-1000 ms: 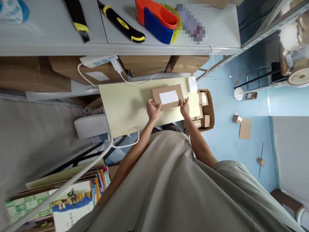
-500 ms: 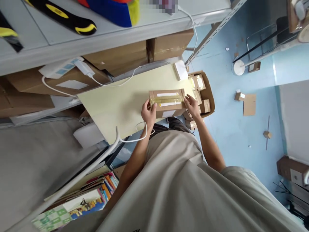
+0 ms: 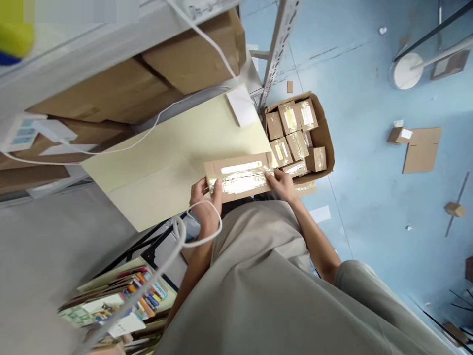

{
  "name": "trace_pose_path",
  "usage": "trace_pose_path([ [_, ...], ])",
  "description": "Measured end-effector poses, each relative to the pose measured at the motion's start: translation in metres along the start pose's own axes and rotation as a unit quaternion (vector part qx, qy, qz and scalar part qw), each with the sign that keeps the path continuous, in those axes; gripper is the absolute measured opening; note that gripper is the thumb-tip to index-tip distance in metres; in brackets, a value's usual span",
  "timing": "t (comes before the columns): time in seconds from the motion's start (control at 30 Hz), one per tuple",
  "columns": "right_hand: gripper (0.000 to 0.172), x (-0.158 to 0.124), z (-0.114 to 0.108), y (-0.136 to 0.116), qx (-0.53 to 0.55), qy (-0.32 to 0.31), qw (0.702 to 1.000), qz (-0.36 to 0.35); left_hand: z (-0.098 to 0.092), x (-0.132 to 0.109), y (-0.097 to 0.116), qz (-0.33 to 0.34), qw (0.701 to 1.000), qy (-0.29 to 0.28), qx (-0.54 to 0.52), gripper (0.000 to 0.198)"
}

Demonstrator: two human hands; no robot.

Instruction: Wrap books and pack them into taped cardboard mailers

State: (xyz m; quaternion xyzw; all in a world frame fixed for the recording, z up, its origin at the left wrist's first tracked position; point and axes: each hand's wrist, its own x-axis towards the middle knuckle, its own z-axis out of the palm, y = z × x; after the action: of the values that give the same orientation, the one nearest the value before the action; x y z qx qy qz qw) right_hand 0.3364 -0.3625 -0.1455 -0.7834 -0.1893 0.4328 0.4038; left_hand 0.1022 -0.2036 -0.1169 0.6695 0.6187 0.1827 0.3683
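Observation:
Between my two hands is a brown cardboard box (image 3: 236,165), long and taped along its top with shiny clear tape. A white label strip lies beside the tape. My left hand (image 3: 207,199) grips the box's left end, thumb on top. At the right end my right hand (image 3: 283,185) holds the corner, thumb on the upper face. The box is at the near edge of a pale yellow table (image 3: 158,172), close to my body; its underside is hidden.
Right of the table stands a large open carton (image 3: 325,143) holding several small taped boxes (image 3: 297,144). A white flat box (image 3: 241,106) lies on the table's far corner. A white hooked rod (image 3: 181,236) crosses near my left wrist. Cardboard boxes (image 3: 195,54) fill the shelf behind.
My view has swung to the right, showing more of the open carton. The box has tipped so its taped top faces me more, and both hands still hold its ends.

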Motion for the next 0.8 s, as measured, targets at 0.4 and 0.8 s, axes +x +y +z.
trace_pose_path([
  [0.4,0.075,0.005,-0.207,0.187,0.103,0.325,0.912,0.227,0.331,-0.044,0.149,0.155,0.921,-0.351,0.061,0.049],
  [0.8,0.07,0.012,-0.16,0.264,0.098,0.272,0.887,0.36,0.405,-0.05,0.07,0.063,0.898,-0.397,0.177,0.052],
])
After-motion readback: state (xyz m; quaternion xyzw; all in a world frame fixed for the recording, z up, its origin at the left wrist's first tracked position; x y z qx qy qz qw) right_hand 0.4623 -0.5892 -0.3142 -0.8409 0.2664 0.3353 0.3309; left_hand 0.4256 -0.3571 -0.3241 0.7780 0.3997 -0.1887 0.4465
